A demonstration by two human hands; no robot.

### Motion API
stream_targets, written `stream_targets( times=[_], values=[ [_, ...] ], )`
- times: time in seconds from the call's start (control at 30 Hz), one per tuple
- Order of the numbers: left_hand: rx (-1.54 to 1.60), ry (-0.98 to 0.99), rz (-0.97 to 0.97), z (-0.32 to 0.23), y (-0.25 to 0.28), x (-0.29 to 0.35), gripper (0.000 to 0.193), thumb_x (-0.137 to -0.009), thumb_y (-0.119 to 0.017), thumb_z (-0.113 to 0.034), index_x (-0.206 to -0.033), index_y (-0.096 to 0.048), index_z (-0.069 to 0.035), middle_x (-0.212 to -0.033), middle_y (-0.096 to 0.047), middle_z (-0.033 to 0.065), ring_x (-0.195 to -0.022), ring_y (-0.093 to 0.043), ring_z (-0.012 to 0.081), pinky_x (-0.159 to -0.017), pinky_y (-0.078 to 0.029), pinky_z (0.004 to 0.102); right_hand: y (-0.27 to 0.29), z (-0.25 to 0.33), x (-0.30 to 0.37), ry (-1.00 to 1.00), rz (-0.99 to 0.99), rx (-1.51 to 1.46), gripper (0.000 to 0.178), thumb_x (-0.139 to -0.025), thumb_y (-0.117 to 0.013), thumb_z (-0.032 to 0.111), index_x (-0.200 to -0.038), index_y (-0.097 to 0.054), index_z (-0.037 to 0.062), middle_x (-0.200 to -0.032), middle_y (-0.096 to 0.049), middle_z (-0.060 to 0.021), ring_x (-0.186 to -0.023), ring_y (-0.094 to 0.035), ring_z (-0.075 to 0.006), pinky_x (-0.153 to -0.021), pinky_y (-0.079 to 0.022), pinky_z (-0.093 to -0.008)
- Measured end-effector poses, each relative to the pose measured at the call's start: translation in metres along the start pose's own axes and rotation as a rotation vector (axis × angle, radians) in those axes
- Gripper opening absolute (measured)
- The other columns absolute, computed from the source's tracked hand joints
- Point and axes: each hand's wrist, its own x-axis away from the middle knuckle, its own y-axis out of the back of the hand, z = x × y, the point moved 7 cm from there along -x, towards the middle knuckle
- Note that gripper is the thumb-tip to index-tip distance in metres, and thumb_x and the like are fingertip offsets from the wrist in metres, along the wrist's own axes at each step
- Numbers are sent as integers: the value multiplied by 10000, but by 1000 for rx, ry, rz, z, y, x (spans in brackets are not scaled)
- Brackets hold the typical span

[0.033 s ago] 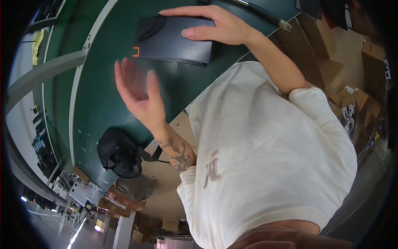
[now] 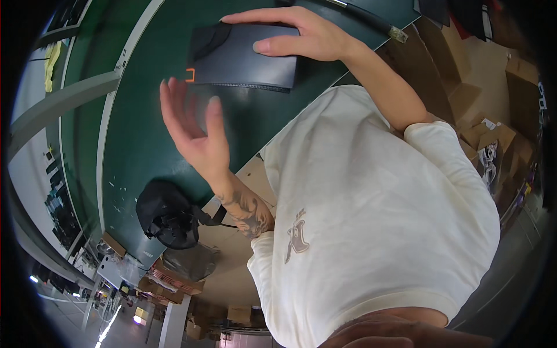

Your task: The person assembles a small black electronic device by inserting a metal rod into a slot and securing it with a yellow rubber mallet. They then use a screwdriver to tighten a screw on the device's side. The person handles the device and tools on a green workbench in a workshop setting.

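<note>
A flat dark rectangular piece (image 2: 232,64), like folded fabric or a pouch with a small orange mark at one corner, lies on the green table top (image 2: 139,151). My right hand (image 2: 301,35) holds it, fingers along its far edge and thumb pressed on its face. My left hand (image 2: 194,130) hovers just below the piece, palm open and fingers spread, holding nothing. Its forearm is tattooed. My white T-shirt fills the lower right.
A black bag (image 2: 168,217) sits at the table's near edge on the left. A black cable (image 2: 371,20) runs across the table's far right corner. Cardboard boxes (image 2: 487,139) are stacked at the right. A pale rail (image 2: 64,101) crosses the table's left side.
</note>
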Motion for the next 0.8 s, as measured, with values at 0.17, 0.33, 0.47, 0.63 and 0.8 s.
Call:
stream_targets(
  times=[0.17,0.33,0.47,0.63,0.8],
  values=[
    [-46,-267,282,-4,-17,-18,1005,-719,-909,-259,-1526,-364,-10,-1586,-337,177,-1416,-414,329,-1128,-387,435,-5,-14,-7,-57,128,-219,426,-893,-696,265,-1279,-698,83,-1223,-706,-107,-1113,-640,-168,-1007,-462,-295],
    [-32,-246,234,16,-23,-18,1051,-668,-925,-426,-1480,-438,30,-1505,-447,152,-1364,-474,273,-1146,-359,385,5,-24,-26,-83,-93,-216,311,-939,-655,265,-1137,-751,45,-1063,-749,-77,-991,-649,-116,-940,-478,-261],
    [-100,-267,92,15,-21,-18,958,-642,-947,-154,-1466,-481,-11,-1429,-425,131,-1309,-511,282,-1076,-454,389,29,-19,-17,20,-425,-135,316,-994,-607,260,-1184,-706,28,-1135,-725,-87,-1087,-645,-138,-984,-471,-268],
    [-151,-264,-46,15,-25,-21,866,-706,-886,-55,-1462,-465,-17,-1493,-352,132,-1340,-484,286,-1077,-463,389,18,-13,22,5,-380,-324,391,-1009,-580,194,-1358,-587,17,-1307,-634,-94,-1232,-575,-172,-1073,-425,-289],
    [-123,-265,-33,16,-29,-24,846,-725,-871,-46,-1459,-452,-10,-1519,-321,138,-1368,-460,299,-1090,-454,393,9,-21,19,-15,-405,-381,411,-977,-577,133,-1365,-571,-1,-1301,-630,-102,-1243,-565,-183,-1088,-426,-310]
  ],
)
